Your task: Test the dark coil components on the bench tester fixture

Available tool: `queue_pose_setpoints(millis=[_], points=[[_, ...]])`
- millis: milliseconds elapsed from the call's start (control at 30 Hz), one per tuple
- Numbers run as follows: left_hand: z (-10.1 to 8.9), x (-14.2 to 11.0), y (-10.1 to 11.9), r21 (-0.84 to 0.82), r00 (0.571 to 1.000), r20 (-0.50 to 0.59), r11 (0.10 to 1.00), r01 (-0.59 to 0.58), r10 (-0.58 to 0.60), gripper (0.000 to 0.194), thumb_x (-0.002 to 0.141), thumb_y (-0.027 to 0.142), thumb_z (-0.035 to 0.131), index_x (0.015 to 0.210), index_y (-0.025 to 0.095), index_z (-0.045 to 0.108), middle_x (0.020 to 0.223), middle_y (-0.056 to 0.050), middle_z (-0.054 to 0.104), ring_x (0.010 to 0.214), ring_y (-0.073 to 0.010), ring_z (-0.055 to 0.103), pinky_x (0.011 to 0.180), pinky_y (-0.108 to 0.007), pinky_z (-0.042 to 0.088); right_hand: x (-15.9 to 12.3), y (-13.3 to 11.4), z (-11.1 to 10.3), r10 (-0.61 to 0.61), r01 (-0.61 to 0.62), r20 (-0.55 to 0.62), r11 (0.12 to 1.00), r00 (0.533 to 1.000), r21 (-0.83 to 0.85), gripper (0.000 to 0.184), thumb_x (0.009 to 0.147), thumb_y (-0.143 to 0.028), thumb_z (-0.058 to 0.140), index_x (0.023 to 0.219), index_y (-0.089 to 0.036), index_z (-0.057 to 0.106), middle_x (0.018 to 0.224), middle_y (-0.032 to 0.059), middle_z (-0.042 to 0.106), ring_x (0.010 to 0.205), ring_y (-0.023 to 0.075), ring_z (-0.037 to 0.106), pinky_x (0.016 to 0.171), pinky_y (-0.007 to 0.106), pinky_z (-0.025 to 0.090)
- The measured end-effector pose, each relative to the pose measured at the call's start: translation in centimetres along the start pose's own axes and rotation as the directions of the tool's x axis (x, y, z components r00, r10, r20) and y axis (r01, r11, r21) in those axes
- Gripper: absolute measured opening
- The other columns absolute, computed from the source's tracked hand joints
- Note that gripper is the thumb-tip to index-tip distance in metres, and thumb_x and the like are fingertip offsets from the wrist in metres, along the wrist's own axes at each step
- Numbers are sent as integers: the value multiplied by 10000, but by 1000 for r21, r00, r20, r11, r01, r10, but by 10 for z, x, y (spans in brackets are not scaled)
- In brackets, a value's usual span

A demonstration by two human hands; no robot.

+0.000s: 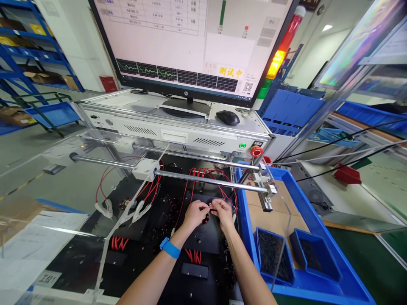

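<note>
My left hand (196,213), with a blue band (170,248) at the wrist, is closed in a pinch over the black test plate (208,241). My right hand (222,212) pinches close beside it, the fingertips of both nearly meeting. What lies between the fingers is too small to make out; it may be a thin wire end. Just below the fingertips sits a small dark ring-shaped part with copper-coloured segments (206,219), partly hidden by the left hand. Red test leads (222,192) run down behind and beside my hands.
A transparent guard (104,250) and metal rails (203,179) cross the station. White clips (140,211) lie at left. A large blue tray (243,212) at right holds bins, one with black pieces (271,252). Behind stand a monitor (190,51), mouse (227,117) and red stop button (256,151).
</note>
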State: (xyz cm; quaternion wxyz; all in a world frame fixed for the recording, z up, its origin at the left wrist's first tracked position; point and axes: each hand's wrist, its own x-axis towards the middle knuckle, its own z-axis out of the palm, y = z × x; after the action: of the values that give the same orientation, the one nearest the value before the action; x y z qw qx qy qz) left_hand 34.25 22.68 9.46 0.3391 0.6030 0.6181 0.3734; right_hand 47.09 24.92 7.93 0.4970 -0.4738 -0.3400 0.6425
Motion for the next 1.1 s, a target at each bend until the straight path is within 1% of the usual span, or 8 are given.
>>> queue_pose_setpoints(millis=[267, 400, 567, 700, 800, 900, 1000, 1100], points=[[1, 2, -3, 31, 1000, 0, 1000, 0, 1, 152, 722, 222, 548, 676, 189, 689, 650, 3, 543, 638, -124, 523, 593, -240, 358, -2, -2, 1, -47, 50, 31, 992, 998, -112, 284, 600, -402, 708, 710, -153, 627, 645, 12, 643, 591, 105, 588, 494, 174, 436], [0, 0, -2, 40, 1000, -10, 999, 27, -27, 160, 724, 246, 551, 684, 183, 692, 657, -6, 557, 647, -133, 532, 603, -246, 365, -2, -5, 2, -100, 114, 73, 966, 992, -234, 277, 598, -400, 708, 648, -145, 611, 533, -20, 573, 504, 83, 516, 439, 164, 382], [-1, -1, -1, 40, 1000, 2, 999, 17, -17, 172, 736, 269, 543, 726, 183, 692, 685, -10, 571, 657, -134, 544, 610, -244, 368, 1, -5, 3, -143, 173, 122, 942, 982, -286, 305, 577, -420, 717, 579, -146, 584, 459, -44, 505, 429, 68, 433, 393, 173, 341], [-1, 0, -3, 59, 1000, 0, 998, -10, 10, 181, 740, 273, 531, 722, 185, 689, 684, -5, 562, 647, -130, 542, 614, -242, 378, 3, -2, -4, -161, 185, 104, 936, 982, -299, 308, 604, -445, 679, 647, -145, 627, 496, -31, 534, 450, 81, 459, 398, 183, 366], [0, 0, -4, 63, 1000, 13, 998, -6, 5, 183, 740, 279, 529, 741, 187, 687, 708, -7, 572, 668, -137, 553, 629, -245, 391, 3, 0, -11, -227, 232, 54, 913, 972, -337, 277, 642, -408, 637, 749, -153, 652, 555, -20, 562, 478, 98, 483, 407, 202, 397], [0, 1, -5, 63, 1000, 14, 998, -16, 15, 196, 750, 288, 517, 742, 184, 684, 713, -11, 573, 676, -140, 558, 644, -247, 400, -1, -3, -15, -354, 349, 79, 817, 932, -459, 195, 688, -319, 595, 783, -163, 663, 636, 3, 592, 508, 108, 497, 464, 232, 436], [0, 2, -6, 65, 999, 17, 997, -38, 37, 203, 757, 289, 509, 754, 185, 683, 727, -14, 576, 694, -142, 564, 672, -249, 412, -6, -11, -13, -492, 497, 186, 637, 851, -589, 153, 729, -226, 550, 807, -184, 676, 758, 33, 629, 642, 136, 558, 617, 269, 474], [0, 3, -8, 80, 999, 33, 996, -31, 28, 212, 753, 304, 506, 773, 187, 682, 747, -17, 580, 722, -151, 574, 680, -250, 422, -11, -17, -9, -515, 556, 304, 454, 801, -696, 196, 766, -177, 520, 875, -216, 678, 864, 41, 643, 782, 156, 585, 718, 276, 467]])
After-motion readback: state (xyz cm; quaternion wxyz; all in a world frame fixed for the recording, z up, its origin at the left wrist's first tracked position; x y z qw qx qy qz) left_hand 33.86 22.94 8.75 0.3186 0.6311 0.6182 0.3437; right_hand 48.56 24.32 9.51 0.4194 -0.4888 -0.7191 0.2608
